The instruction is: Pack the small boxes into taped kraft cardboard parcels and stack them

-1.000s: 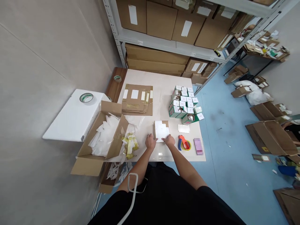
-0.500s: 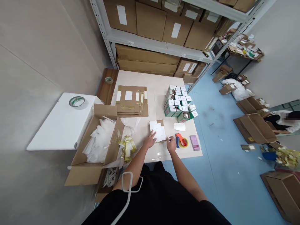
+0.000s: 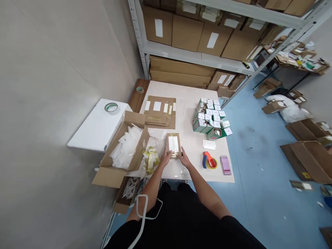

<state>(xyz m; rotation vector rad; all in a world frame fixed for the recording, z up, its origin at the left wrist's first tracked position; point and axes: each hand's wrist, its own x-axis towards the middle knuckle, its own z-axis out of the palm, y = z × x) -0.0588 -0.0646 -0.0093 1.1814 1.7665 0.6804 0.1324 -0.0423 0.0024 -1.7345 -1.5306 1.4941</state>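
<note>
A small brown cardboard box [image 3: 173,144] with white labels and glossy tape on its top is between my hands at the near part of the table. My left hand [image 3: 166,158] grips its lower left corner, thumb on the top face. On the opposite side, my right hand [image 3: 184,158] closes on the lower right corner. To the right lie a red and blue tape dispenser [image 3: 209,160] with yellow tape and some white cards [image 3: 209,144]. Several green and white boxes [image 3: 210,117] stand grouped beyond them.
Flattened cardboard [image 3: 160,112] lies at the back left of the table [image 3: 185,103]. An open carton [image 3: 135,119] of white packing material stands on the left beside crumpled yellow tape [image 3: 150,160]. Behind the table rises a metal shelf [image 3: 181,55] loaded with cartons.
The box now shows a brown top with taped labels instead of a mostly white face. Both hands have come to its two sides. The view has swung, shifting the scene rightward.
</note>
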